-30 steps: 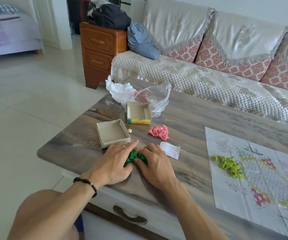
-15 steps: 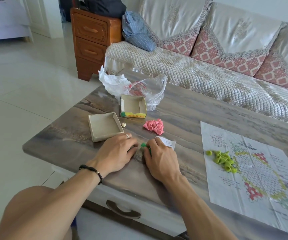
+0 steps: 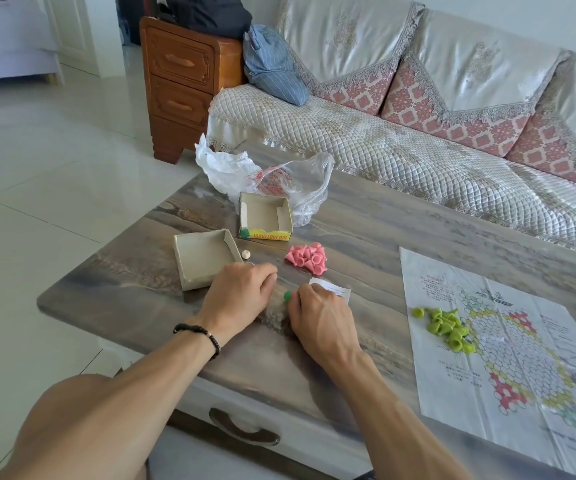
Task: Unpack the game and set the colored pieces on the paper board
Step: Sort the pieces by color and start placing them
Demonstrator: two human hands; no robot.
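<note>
Both my hands lie knuckles-up on the wooden table near its front edge, fingers curled inward toward each other. My left hand (image 3: 241, 296) and my right hand (image 3: 321, 317) close around a clump of dark green pieces (image 3: 287, 295). Only one green tip shows in the gap between them. A pile of pink cone pieces (image 3: 307, 258) lies just behind my hands. To the right, the paper board (image 3: 528, 368) lies flat with a heap of lime green pieces (image 3: 447, 328) on its left part.
An open cardboard tray (image 3: 203, 259) sits left of my left hand, with a small white bead (image 3: 245, 253) beside it. The box lid (image 3: 265, 220) and a plastic bag (image 3: 279, 178) stand farther back. A paper slip (image 3: 333, 289) lies by my right hand. A sofa (image 3: 400, 157) runs behind the table.
The dark green pile was open to view between my hands a second ago. My fingers have closed over it, so only one tip shows. The camera view has shifted slightly.
</note>
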